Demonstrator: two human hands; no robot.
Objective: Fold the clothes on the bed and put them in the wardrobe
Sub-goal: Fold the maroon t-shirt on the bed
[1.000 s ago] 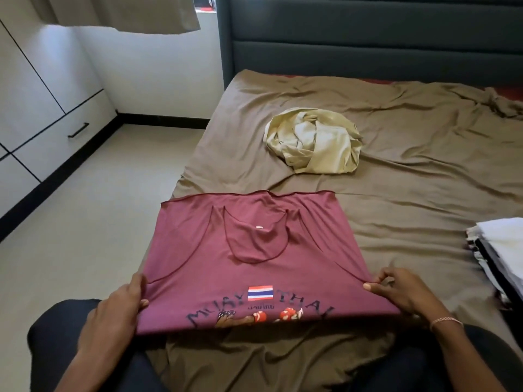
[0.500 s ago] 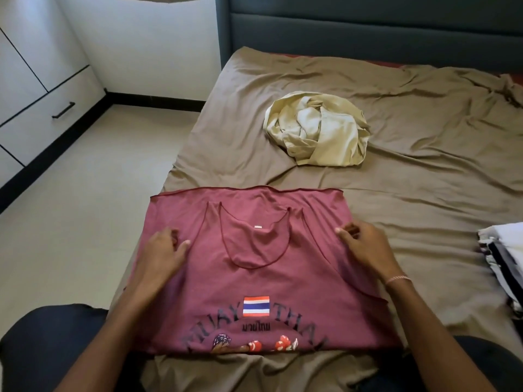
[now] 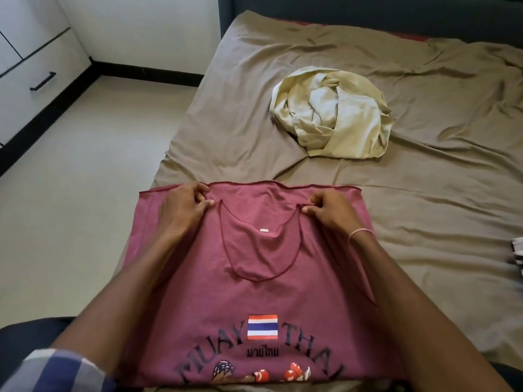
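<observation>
Head view: the maroon vest [image 3: 254,278] lies flat at the near edge of the bed [image 3: 424,222], print upward, with the left hand [image 3: 184,210] and right hand [image 3: 331,212] each curled, pinching a shoulder strap close to the far hem. Judged step: folding of this vest, part done; the next move calls for carrying both pinched points evenly so the layers stay square. A crumpled cream garment [image 3: 339,117] lies unfolded farther up the bed; the wardrobe [image 3: 42,60] stands left across the floor [image 3: 85,179].
</observation>
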